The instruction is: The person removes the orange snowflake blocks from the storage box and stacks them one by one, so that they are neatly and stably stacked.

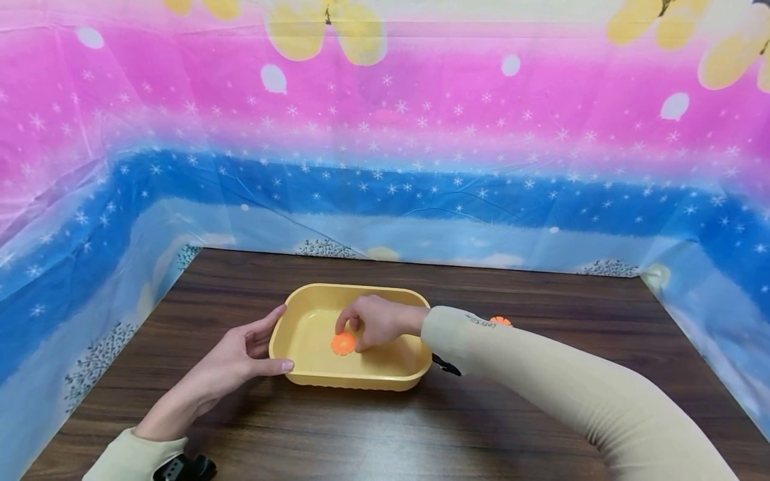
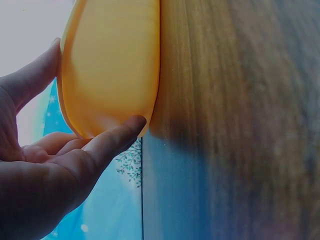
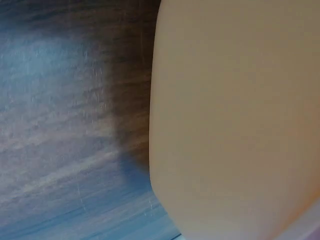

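Observation:
A yellow plastic tub (image 1: 391, 384) sits on the table. My left hand (image 1: 231, 361) holds its left end, the thumb at the near corner and the fingers at the far corner of the rim. In the left wrist view, the left hand (image 2: 75, 160) spreads along the outer wall of the tub (image 2: 115, 60). My right hand (image 1: 379, 321) reaches down inside the tub, pinching an orange flower-shaped piece (image 1: 343, 344) close over the floor. The right wrist view shows only the tub's outer wall (image 3: 230, 115), with the right hand hidden.
Another orange piece (image 1: 500, 321) lies on the table to the right, partly hidden behind the right sleeve (image 1: 541, 361). The dark wood table (image 1: 337, 434) is bordered at the back and sides by a patterned cloth (image 1: 385, 194).

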{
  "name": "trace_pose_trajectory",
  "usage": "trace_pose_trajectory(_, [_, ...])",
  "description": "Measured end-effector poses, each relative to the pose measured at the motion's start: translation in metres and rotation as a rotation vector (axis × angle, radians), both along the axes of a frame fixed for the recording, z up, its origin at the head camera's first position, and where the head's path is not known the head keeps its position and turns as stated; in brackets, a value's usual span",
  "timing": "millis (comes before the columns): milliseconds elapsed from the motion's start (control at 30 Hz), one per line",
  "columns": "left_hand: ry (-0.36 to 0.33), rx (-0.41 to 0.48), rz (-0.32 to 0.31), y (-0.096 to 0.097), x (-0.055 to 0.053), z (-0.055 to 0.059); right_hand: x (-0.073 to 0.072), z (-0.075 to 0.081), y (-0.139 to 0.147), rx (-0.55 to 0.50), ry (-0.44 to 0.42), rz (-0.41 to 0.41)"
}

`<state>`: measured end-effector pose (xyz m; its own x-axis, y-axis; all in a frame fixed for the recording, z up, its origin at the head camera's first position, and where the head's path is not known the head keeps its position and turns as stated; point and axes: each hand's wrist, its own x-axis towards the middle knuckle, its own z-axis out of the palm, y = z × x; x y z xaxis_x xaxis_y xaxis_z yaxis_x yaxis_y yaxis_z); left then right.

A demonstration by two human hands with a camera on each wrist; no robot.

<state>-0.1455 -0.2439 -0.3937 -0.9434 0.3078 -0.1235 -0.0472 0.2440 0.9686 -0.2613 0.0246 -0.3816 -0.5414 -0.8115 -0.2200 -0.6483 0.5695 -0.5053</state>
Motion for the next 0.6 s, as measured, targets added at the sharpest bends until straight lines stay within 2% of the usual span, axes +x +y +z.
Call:
trace_pose_trajectory(367, [-0.008,-0.008,0.005,0.0004,-0.0003,0.0007,0.0004,-0.0046,-0.0014,-0.023,0.01,-0.029])
trace_pose_trajectory(600, [0.001,0.001,-0.002,0.0004,-0.001,0.002,0.0004,-0.0007,0.0004,-0.055,-0.036,-0.041])
